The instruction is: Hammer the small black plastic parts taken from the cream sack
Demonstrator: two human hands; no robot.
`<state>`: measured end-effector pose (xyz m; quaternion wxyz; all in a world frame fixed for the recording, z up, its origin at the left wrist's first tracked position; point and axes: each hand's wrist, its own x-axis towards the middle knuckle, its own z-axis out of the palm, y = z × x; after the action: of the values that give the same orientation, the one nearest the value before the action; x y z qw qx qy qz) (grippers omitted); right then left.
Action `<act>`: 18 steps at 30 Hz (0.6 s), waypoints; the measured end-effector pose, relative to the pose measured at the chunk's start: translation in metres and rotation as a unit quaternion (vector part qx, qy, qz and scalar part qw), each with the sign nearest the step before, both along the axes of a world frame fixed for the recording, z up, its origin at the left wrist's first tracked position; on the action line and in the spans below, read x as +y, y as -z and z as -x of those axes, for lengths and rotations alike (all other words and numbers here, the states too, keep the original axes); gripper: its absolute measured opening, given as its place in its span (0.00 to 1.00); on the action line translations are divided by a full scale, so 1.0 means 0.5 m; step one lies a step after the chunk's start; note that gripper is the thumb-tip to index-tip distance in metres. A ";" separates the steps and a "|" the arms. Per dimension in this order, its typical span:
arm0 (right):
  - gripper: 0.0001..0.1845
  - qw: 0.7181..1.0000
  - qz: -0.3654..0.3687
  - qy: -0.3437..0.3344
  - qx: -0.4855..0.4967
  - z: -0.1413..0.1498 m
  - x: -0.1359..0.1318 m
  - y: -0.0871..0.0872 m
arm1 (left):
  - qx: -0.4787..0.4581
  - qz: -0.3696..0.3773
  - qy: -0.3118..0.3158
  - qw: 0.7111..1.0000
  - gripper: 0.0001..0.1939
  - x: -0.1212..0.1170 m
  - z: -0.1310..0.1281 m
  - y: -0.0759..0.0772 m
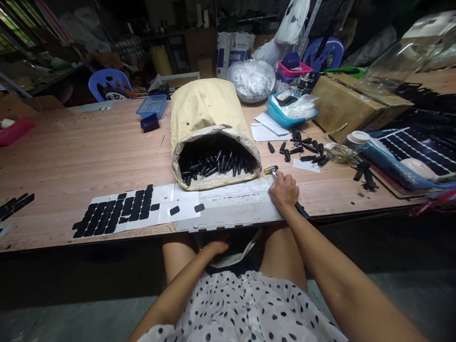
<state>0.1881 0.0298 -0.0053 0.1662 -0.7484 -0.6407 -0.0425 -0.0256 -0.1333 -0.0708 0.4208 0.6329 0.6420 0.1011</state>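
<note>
My right hand point(284, 191) is wrapped round a small hammer point(271, 169) at the table's front edge. The hammer has a yellowish tip, and its black handle end sticks out below my hand. Below the table edge, my left hand point(218, 247) reaches into the dark opening of a pale-rimmed bag point(233, 259) between my legs; its fingers are hidden. A large cream sack point(208, 102) lies on the table with its mouth towards me, holding many black tapered pieces point(224, 161). In front of it lies a grey-white board point(235, 211).
A sheet of black stickers point(107, 216) lies left, with two loose black pieces beside it. Loose black parts point(302, 149) are scattered right, near a blue basket point(290, 111) and cardboard box point(356, 102). A blue tray point(151, 105) stands behind left.
</note>
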 end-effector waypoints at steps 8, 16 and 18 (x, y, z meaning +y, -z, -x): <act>0.22 1.000 0.001 0.001 0.002 0.005 0.000 0.002 | -0.083 -0.005 0.098 0.992 0.13 0.099 0.098 -0.249; 0.22 1.000 0.012 -0.003 0.003 0.011 0.006 0.007 | 0.311 -0.194 -0.198 0.909 0.11 0.300 0.141 -0.277; 0.22 1.000 0.019 -0.003 0.002 0.014 0.005 0.003 | 0.325 -0.166 -0.203 0.909 0.10 0.304 0.142 -0.274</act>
<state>0.1809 0.0323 -0.0067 0.1535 -0.7495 -0.6433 -0.0288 -0.0968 0.0188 0.0662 0.0481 0.5476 0.8317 0.0775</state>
